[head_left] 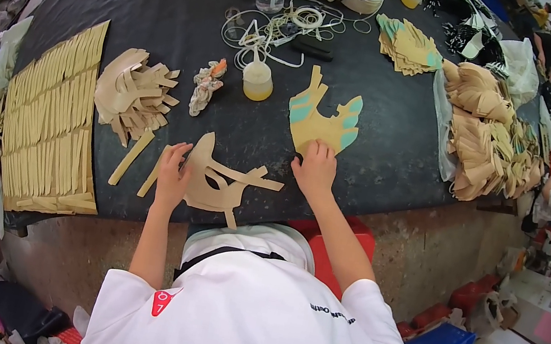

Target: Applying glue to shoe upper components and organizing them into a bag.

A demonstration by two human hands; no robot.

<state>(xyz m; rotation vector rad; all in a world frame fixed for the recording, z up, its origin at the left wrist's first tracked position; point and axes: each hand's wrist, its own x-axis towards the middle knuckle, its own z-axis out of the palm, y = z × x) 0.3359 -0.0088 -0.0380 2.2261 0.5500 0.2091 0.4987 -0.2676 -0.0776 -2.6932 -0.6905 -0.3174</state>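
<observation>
Here, the left hand (174, 175), loosely bent, is nearer the beige cut-out (213, 198), which lies just beside it at three o'clock; at eight o'clock a narrow strip (148, 183) runs one-to-seven. The right hand (316, 171) touches the teal-patched piece (316, 126) at twelve o'clock. Whether either grips, I cannot tell.

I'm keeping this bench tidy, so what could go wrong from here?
The squeeze bottle of yellow liquid stands near the teal-patched piece under the right hand; a knock could spill it.

White cord lies tangled right behind that bottle; tugging it might tip the bottle.

The tan cutout piece beside the left hand has a tab reaching the table's near edge; clothing could catch it.
</observation>
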